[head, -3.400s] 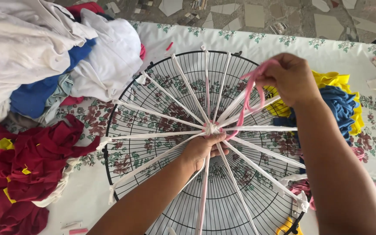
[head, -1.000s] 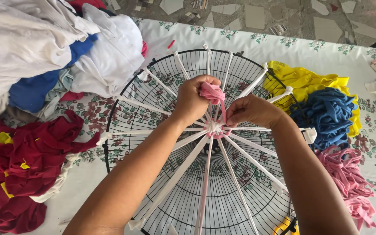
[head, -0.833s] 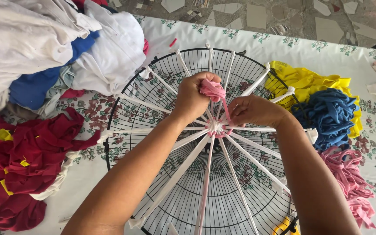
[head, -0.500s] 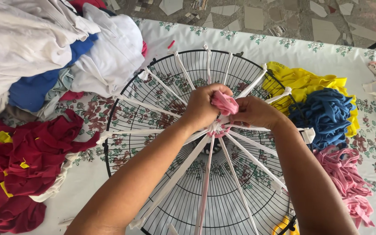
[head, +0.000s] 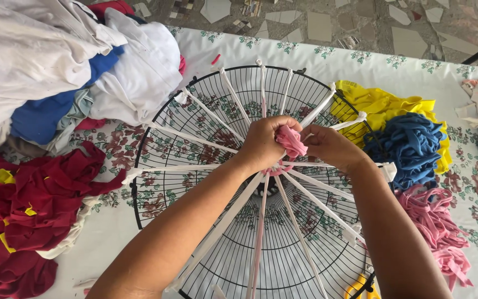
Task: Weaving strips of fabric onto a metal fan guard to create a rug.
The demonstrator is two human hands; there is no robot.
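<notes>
Fan guard (head: 195, 127) was thin black wire, coated metal, slight gloss. White spokes (head: 316, 202) tied across it were soft matt cloth strips. Pink strip (head: 291, 140) at center, pinched between left hand (head: 264, 141) and right hand (head: 330, 145), was stretchy knit cloth. Tablecloth (head: 239, 47) at 12 o'clock looked smooth, faintly glossy, floral-printed. Fabric heaps (head: 51, 61) at 10 o'clock were matt cloth.

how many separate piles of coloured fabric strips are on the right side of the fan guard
3, beside the fan guard: a yellow pile at the upper right, a blue pile lying on it, and a pink pile below. More may be hidden under the arms or beyond the frame.
</notes>
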